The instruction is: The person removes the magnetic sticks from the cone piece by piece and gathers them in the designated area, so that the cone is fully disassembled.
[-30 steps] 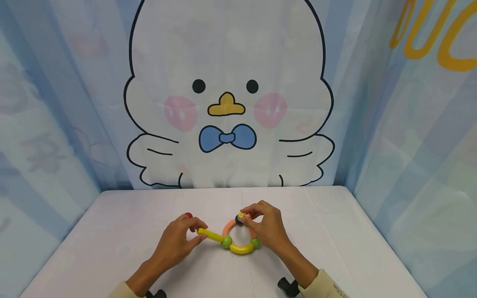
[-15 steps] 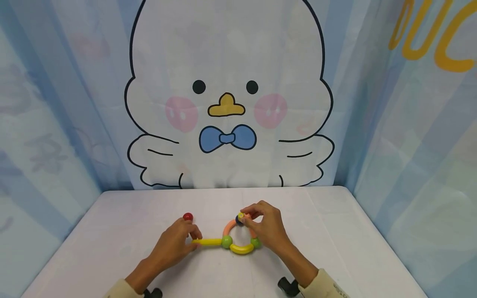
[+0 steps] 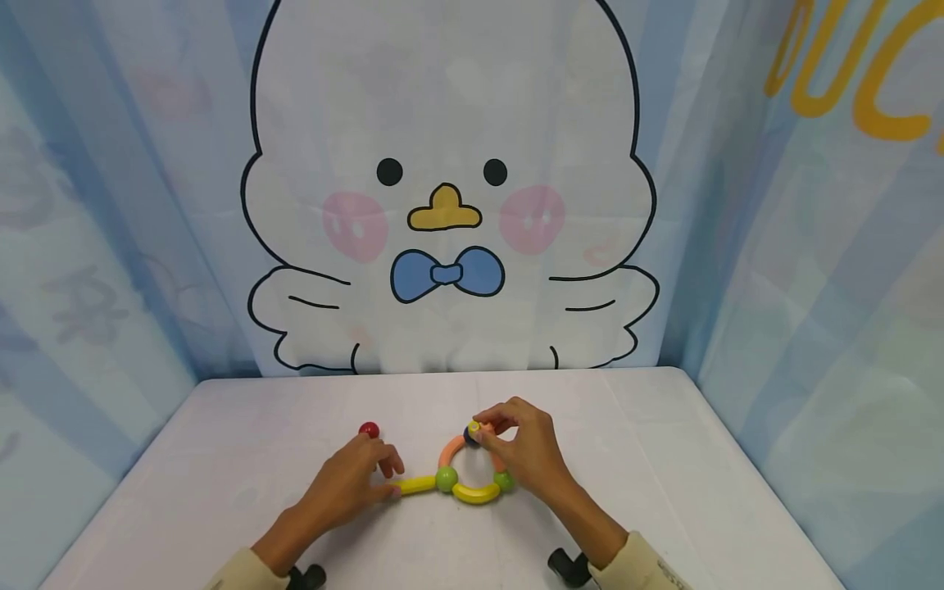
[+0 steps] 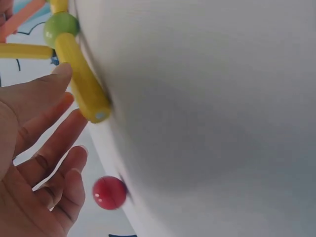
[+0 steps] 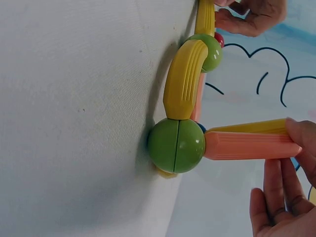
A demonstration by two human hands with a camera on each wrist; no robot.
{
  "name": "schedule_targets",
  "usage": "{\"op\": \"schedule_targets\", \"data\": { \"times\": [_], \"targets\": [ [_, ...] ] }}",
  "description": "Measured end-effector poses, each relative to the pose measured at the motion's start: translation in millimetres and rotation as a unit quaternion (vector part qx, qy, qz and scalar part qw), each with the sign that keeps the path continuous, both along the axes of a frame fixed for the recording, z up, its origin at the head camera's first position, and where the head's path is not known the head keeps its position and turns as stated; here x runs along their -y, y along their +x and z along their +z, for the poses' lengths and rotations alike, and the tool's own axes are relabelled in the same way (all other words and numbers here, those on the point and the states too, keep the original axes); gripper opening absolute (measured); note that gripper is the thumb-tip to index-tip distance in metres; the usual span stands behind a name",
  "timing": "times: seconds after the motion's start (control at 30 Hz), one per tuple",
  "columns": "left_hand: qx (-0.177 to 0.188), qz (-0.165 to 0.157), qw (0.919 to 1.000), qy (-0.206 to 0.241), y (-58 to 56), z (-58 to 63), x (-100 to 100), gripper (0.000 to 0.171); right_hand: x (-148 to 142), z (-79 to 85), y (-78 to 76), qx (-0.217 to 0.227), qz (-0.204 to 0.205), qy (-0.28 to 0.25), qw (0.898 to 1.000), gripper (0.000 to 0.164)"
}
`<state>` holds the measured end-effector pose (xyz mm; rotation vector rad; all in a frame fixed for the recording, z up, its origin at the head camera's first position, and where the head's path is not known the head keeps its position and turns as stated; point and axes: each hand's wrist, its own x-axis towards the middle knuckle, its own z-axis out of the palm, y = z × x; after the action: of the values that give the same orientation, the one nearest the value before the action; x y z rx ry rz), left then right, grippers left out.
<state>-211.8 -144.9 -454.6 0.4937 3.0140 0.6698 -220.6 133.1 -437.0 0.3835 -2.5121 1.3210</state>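
A toy ring of balls and rods stands on the white table, with green balls (image 3: 446, 478), a dark blue ball (image 3: 470, 436), a curved yellow rod (image 3: 475, 494) and orange rods. My left hand (image 3: 338, 483) pinches the free end of a straight yellow rod (image 4: 85, 84) that sticks out leftward from the left green ball. At the ring's right side my right hand (image 3: 533, 451) holds the tips of an orange rod (image 5: 253, 146) and a yellow rod (image 5: 247, 127) together. The orange one rises from the right green ball (image 5: 177, 145).
Just beyond my left hand a red ball (image 3: 369, 429) lies on the white table (image 3: 649, 459). Behind the table's back edge hangs a curtain (image 3: 450, 106) printed with a cartoon duck; more curtain runs along both sides.
The straight yellow rod's free end has swung down and toward me, my left fingers moving with it. The red ball, partly covered before, shows more fully. My right hand keeps its place.
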Motion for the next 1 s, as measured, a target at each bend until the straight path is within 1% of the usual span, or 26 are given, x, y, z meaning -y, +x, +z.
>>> {"op": "schedule_targets", "data": {
  "times": [0.2, 0.3, 0.43, 0.6, 0.77, 0.93, 1.0],
  "targets": [
    [-0.058, -0.013, 0.9972, 0.047, -5.2, 11.0, -21, 0.017, 0, 0.5, 0.1, -0.001, 0.001, -0.004, 1.0, 0.021],
    [-0.075, -0.013, 0.9935, 0.085, -7.9, 18.0, -33, 0.016, 0, 0.5, -0.1, 0.001, 0.001, -0.002, 1.0, 0.021],
    [-0.077, -0.016, 0.9875, 0.137, -12.7, 24.4, -49, 0.017, 0, -0.1, -0.8, -0.006, 0.002, 0.008, 1.0, 0.021],
    [-0.075, -0.025, 0.9806, 0.179, -21.3, 25.5, -67, 0.015, 0, -0.2, -0.7, -0.014, 0.005, 0.004, 1.0, 0.02],
    [-0.067, -0.023, 0.9753, 0.209, -25.1, 23.7, -78, 0.012, -2, -1.2, -0.4, -0.013, 0.011, -0.002, 1.0, 0.018],
    [-0.067, -0.022, 0.9703, 0.231, -26.9, 22.1, -83, 0.008, -3, -1.0, -0.7, -0.014, 0.01, -0.003, 1.0, 0.019],
    [-0.064, -0.02, 0.9696, 0.235, -27.4, 21.8, -84, 0.008, -4, -0.8, -0.6, -0.013, 0.008, -0.003, 1.0, 0.02]
  ]
}}
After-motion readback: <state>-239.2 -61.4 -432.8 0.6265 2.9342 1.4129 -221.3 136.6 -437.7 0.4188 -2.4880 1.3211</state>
